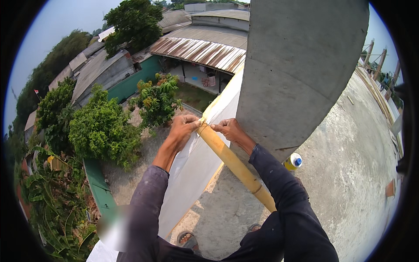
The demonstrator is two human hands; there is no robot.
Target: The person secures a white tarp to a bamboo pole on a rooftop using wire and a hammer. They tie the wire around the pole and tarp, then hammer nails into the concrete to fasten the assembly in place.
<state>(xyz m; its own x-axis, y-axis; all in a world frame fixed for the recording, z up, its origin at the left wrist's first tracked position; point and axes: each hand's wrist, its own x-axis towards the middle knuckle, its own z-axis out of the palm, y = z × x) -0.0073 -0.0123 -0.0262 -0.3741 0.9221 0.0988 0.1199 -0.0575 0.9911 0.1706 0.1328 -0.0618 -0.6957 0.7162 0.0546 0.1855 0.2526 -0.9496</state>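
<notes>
A yellow bamboo pole (233, 163) slants from beside my legs out to the roof edge. Near its far end, a thin dark strand (207, 125), like wire or cord, crosses the bamboo. My left hand (183, 129) is closed in a pinch at the left side of that end, fingertips against the strand. From the right, my right hand (232, 130) pinches the strand's other side between thumb and forefinger. Under the pole runs a white sheet (192, 174) with a yellowish strip (223, 95) along its edge, partly hidden by my hands and arms.
A grey concrete pillar (301, 65) rises just beyond my right hand. At its foot stands a bottle of yellow liquid (293, 161) with a blue cap. A brick (390, 187) lies at the right. Past the sheet is a drop to a yard with trees (98, 126).
</notes>
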